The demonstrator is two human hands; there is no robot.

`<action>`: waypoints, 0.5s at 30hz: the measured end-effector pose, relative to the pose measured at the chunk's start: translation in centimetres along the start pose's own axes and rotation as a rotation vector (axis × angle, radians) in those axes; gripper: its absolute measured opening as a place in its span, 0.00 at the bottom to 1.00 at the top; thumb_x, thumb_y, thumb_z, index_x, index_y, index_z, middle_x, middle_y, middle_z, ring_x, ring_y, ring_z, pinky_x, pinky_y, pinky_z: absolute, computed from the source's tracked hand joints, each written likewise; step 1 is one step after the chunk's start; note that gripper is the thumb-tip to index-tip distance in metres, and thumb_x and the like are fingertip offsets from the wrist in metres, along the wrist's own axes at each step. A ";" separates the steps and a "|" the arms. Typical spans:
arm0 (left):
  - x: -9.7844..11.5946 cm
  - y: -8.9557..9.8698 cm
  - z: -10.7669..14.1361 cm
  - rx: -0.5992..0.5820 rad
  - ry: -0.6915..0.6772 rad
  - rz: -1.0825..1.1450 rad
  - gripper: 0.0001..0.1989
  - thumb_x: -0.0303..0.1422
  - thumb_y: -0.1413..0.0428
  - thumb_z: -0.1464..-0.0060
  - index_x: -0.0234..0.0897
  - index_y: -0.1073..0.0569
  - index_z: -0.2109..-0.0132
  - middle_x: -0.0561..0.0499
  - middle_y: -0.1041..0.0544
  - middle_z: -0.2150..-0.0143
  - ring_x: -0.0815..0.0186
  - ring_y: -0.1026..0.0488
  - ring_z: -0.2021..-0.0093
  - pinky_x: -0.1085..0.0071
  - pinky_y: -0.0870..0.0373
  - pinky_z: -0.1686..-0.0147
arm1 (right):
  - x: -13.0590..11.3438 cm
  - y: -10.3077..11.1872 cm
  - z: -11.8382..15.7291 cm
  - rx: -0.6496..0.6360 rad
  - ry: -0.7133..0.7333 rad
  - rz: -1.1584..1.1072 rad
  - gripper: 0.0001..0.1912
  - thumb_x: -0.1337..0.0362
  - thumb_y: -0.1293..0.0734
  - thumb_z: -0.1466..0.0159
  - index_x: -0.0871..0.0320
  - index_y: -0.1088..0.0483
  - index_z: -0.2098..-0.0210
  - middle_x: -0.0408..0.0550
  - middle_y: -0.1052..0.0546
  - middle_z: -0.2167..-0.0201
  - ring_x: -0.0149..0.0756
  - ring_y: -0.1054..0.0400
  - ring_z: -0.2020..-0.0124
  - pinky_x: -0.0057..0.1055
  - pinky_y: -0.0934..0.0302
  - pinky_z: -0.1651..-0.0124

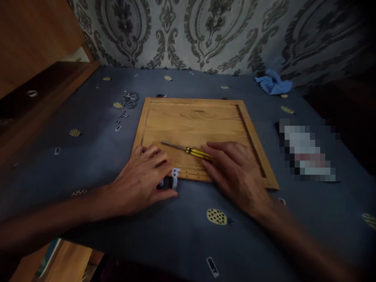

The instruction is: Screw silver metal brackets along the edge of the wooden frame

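Observation:
A framed wooden panel (188,121) lies on the blue patterned cloth, with several small dark holes along its near edge. At that edge my left hand (143,176) is closed around a small metal hinge (175,173), its fingers resting on the panel and the thumb below the hinge; part of the hinge is hidden. A screwdriver (194,152) with a yellow and black handle lies over the panel, its shaft pointing left. My right hand (237,168) has the handle's end between thumb and fingers.
Several metal hinges and screws (129,101) are piled on the cloth left of the panel. A crumpled blue cloth (273,82) lies at the back right. A blurred-out packet (305,150) is on the right. Wooden furniture (44,98) borders the left side.

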State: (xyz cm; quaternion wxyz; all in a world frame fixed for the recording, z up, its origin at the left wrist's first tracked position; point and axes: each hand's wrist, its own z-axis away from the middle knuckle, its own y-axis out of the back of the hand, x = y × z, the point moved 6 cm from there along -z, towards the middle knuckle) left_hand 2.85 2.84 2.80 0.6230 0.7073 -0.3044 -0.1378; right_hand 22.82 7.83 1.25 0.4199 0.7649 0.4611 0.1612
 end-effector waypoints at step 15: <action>0.3 0.2 -0.2 -0.010 0.022 0.033 0.21 0.42 0.24 0.44 0.32 0.20 0.55 0.49 0.21 0.56 0.54 0.29 0.53 0.57 0.39 0.55 | -4.9 -1.3 0.1 -0.003 0.218 -0.167 0.09 0.69 0.35 0.22 0.61 0.21 0.50 0.48 0.12 0.53 0.42 0.19 0.50 0.50 0.30 0.35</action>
